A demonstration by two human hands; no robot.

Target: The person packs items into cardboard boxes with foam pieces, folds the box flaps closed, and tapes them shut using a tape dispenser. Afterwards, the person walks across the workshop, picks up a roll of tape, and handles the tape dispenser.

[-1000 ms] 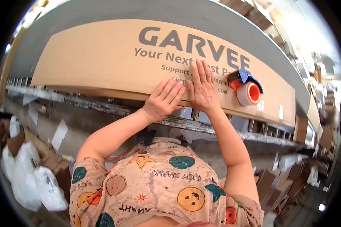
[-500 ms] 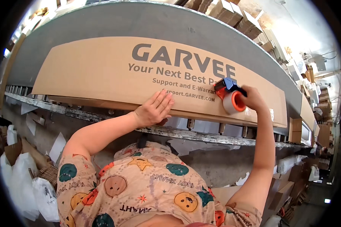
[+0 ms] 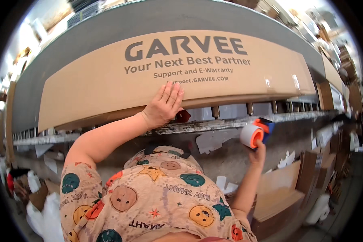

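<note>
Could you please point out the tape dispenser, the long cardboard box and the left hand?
Tape dispenser (image 3: 249, 134), head view: on the white tape roll.
Long cardboard box (image 3: 175, 69), head view: on its printed upper face.
Left hand (image 3: 162, 107), head view: on the back of the hand.

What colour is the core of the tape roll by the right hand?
The core is orange; the head view shows it best.

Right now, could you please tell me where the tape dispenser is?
In the head view, the tape dispenser is right of centre, held in the person's right hand, just below the worn conveyor rail in the picture.
</note>
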